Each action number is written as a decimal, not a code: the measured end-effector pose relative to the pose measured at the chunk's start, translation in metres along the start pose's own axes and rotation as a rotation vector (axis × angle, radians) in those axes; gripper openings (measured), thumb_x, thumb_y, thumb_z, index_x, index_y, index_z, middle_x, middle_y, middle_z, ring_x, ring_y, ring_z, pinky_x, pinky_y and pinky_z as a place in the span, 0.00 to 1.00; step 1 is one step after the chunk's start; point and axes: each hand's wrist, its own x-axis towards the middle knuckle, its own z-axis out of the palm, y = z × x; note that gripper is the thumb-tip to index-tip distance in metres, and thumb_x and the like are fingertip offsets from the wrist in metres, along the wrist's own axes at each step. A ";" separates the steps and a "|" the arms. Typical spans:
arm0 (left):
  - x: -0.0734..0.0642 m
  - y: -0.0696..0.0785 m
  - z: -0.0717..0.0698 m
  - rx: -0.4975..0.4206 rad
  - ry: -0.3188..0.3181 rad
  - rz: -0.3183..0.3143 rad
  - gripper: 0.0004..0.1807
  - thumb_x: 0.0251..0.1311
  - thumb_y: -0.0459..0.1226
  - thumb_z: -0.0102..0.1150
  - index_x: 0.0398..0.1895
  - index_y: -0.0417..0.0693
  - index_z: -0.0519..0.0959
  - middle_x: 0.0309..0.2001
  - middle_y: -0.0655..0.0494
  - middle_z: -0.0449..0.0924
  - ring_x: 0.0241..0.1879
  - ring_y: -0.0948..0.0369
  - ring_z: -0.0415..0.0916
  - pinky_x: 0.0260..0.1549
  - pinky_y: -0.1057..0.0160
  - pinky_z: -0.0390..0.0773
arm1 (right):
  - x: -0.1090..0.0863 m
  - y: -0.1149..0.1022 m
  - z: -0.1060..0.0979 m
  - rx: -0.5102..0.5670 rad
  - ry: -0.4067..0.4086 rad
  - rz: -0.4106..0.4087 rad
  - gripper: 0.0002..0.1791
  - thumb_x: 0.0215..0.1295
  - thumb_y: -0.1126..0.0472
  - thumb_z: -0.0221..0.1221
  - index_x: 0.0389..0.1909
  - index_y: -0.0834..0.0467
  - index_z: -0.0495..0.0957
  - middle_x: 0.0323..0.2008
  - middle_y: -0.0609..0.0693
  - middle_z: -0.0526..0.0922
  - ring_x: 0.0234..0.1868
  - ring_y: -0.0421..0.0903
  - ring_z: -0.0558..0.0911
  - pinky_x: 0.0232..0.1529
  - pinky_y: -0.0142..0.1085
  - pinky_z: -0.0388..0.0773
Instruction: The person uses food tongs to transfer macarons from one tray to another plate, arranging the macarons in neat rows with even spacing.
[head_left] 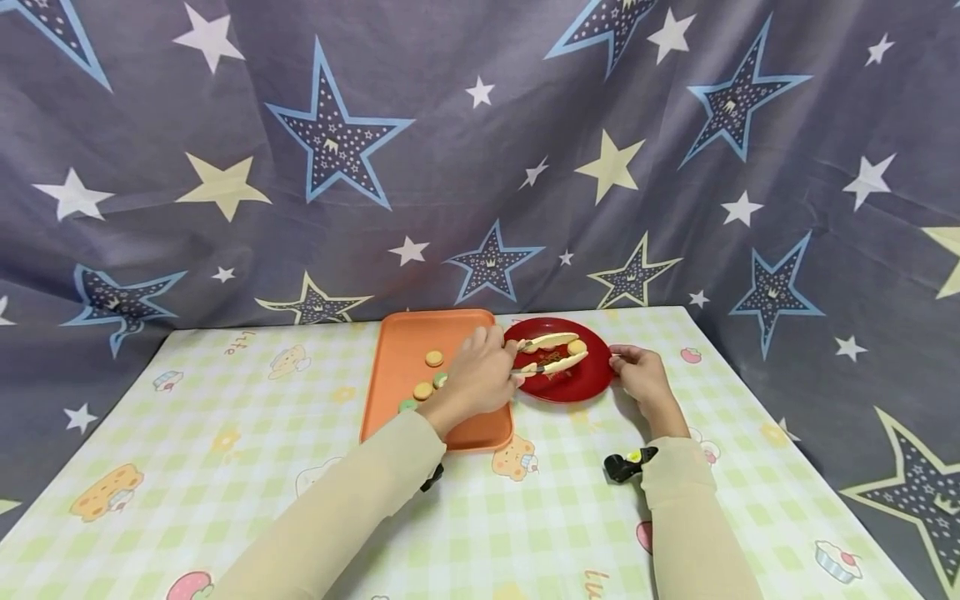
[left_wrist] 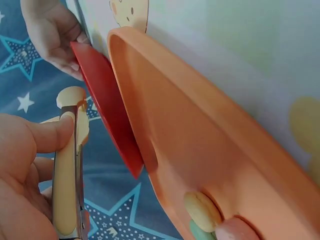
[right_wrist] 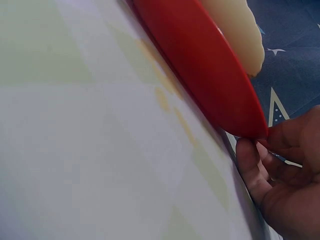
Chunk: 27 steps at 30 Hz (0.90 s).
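Observation:
My left hand (head_left: 480, 375) holds a pair of tongs (left_wrist: 65, 185) with cream-coloured handles and tips, reaching across above the red plate (head_left: 551, 390). Between the tips of the tongs is a yellow macaron (head_left: 577, 347); whether they squeeze it or it rests on the plate, I cannot tell. On the plate's right edge, my right hand (head_left: 643, 379) pinches the rim between thumb and fingers, as the right wrist view shows (right_wrist: 290, 175). Several macarons, among them a yellow one (head_left: 434, 358), a green one (head_left: 407, 405) and a pink one (left_wrist: 235, 230), lie on the orange tray (head_left: 397, 342), partly hidden by my left hand.
The tray stands directly left of the plate, near the table's back edge. A checked cloth with cartoon prints (head_left: 247, 467) covers the table. Behind it hangs a dark curtain (head_left: 450, 167) with stars.

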 end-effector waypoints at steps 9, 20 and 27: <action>0.014 0.009 0.004 0.086 0.028 0.006 0.26 0.72 0.48 0.55 0.67 0.43 0.76 0.42 0.54 0.60 0.44 0.54 0.54 0.43 0.59 0.57 | 0.000 0.002 -0.001 -0.018 -0.013 -0.009 0.19 0.78 0.68 0.50 0.64 0.72 0.73 0.53 0.64 0.78 0.35 0.40 0.79 0.34 0.28 0.80; 0.026 0.008 0.007 0.125 -0.010 -0.022 0.25 0.72 0.47 0.55 0.65 0.42 0.76 0.46 0.53 0.61 0.47 0.54 0.54 0.45 0.59 0.58 | 0.001 0.005 -0.002 -0.024 -0.022 0.000 0.20 0.78 0.67 0.49 0.65 0.71 0.73 0.54 0.65 0.77 0.36 0.41 0.79 0.35 0.28 0.81; 0.030 0.004 0.008 0.135 -0.037 -0.047 0.27 0.71 0.48 0.56 0.67 0.42 0.76 0.48 0.53 0.61 0.48 0.54 0.55 0.46 0.59 0.59 | 0.003 0.003 -0.003 -0.016 -0.021 0.004 0.19 0.78 0.67 0.50 0.65 0.70 0.73 0.55 0.65 0.77 0.36 0.41 0.79 0.36 0.28 0.81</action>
